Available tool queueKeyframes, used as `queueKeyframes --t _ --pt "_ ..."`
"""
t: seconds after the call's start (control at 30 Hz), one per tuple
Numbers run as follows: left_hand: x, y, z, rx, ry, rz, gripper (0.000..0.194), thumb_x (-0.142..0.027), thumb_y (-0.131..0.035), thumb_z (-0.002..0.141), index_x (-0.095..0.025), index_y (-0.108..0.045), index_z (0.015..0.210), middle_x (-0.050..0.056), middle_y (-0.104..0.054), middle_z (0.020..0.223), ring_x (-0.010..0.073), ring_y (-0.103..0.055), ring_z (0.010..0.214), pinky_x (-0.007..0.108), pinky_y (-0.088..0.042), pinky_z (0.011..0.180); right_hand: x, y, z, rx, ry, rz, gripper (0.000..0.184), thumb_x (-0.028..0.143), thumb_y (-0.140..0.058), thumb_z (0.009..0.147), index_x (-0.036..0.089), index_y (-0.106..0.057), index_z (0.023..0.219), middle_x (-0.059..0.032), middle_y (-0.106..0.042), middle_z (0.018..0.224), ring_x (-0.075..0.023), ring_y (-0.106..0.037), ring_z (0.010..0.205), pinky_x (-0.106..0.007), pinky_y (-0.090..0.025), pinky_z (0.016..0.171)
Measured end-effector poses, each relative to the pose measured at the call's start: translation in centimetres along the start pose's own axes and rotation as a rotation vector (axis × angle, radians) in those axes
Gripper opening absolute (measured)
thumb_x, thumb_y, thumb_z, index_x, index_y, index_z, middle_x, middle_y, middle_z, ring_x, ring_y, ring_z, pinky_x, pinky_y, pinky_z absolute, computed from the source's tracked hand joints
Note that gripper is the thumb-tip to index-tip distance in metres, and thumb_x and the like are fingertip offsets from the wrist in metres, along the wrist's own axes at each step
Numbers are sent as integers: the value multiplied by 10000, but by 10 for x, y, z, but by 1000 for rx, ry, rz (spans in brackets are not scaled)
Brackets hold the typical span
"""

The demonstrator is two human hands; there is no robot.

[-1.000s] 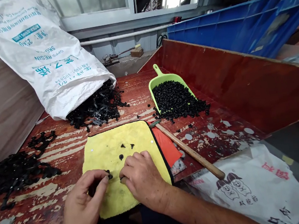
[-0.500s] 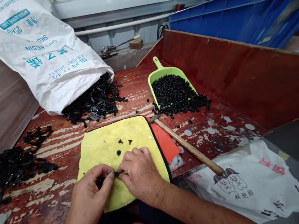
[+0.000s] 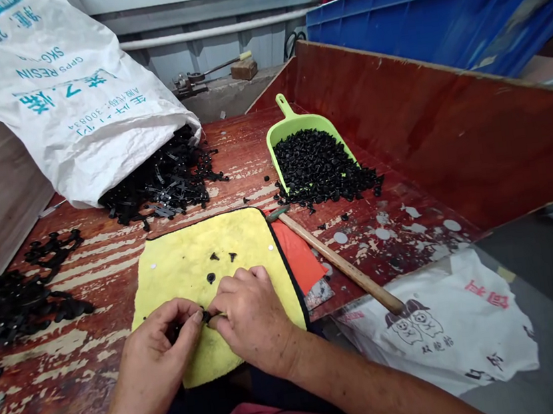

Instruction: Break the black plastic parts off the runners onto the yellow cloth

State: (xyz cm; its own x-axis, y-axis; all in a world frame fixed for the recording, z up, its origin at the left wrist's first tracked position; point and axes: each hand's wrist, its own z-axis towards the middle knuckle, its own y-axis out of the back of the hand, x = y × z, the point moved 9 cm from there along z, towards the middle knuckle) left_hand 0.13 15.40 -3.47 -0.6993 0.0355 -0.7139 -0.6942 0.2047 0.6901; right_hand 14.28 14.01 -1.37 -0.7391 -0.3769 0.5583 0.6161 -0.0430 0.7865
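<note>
My left hand (image 3: 160, 352) and my right hand (image 3: 252, 317) meet over the near part of a yellow cloth (image 3: 177, 266). Both are closed in a pinch on a small black plastic part (image 3: 206, 316) held between their fingertips. Three more small black pieces (image 3: 210, 277) lie loose on the cloth just beyond my right hand's knuckles.
A green scoop (image 3: 291, 124) heaped with black pieces sits at the back right, a wooden-handled tool (image 3: 344, 267) beside the cloth. A white resin sack (image 3: 67, 105) spills black parts (image 3: 163, 187) at back left. Another black pile (image 3: 11, 310) lies left. A red board wall (image 3: 449, 139) bounds the right.
My hands came together: the left fingertips closed onto the small black part that the right hand holds. The view has tilted down slightly.
</note>
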Motion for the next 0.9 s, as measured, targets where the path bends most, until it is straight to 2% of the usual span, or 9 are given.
queueKeyframes --t 0.27,0.33,0.47,0.57,0.63,0.77,0.9 --pt "-11 7 -4 -59 -81 151 246 -469 -550 867 -243 -644 836 -8 -698 788 200 -637 751 296 -444 705 -1 0 0 -7 -2 7 43 255 -713 823 270 -691 789 35 -657 848 -187 -512 884 -389 -279 801" --pt "-16 10 -5 -89 -113 206 231 -447 -549 856 -242 -652 827 1 -707 794 207 -645 750 300 -449 694 -1 2 0 -17 0 10 36 264 -712 823 270 -688 848 28 -672 879 -193 -520 899 -387 -287 808" --pt "-27 12 -7 -130 -151 269 201 -396 -523 840 -245 -652 806 10 -709 785 213 -659 741 307 -452 682 4 6 -5 -60 45 41 201 237 -686 828 250 -637 1023 18 -695 917 -183 -546 907 -382 -308 909" --pt "-24 12 -10 -161 -88 263 167 -397 -543 829 -250 -600 883 1 -705 787 208 -670 710 301 -457 657 14 5 -10 -71 153 -34 61 220 -604 887 233 -619 944 19 -682 821 -173 -549 846 -405 -259 1045" --pt "-17 14 -11 -181 -25 199 221 -417 -573 822 -256 -531 967 -10 -697 791 203 -675 704 293 -465 646 19 2 -13 -70 215 -100 57 215 -557 914 225 -599 878 18 -666 768 -168 -543 797 -407 -241 1085" --pt "-2 13 -6 -111 35 -13 343 -509 -574 835 -256 -448 1030 -33 -655 724 203 -653 684 290 -475 636 21 0 -13 -70 239 -118 63 188 -572 867 225 -567 817 27 -656 728 -157 -543 750 -374 -274 1076" --pt "7 16 1 28 92 102 343 -559 -580 815 -226 -552 890 -21 -624 671 200 -589 656 296 -423 618 17 -1 -13 -105 209 -79 71 168 -574 857 235 -587 839 39 -666 726 -153 -553 744 -374 -285 1058"
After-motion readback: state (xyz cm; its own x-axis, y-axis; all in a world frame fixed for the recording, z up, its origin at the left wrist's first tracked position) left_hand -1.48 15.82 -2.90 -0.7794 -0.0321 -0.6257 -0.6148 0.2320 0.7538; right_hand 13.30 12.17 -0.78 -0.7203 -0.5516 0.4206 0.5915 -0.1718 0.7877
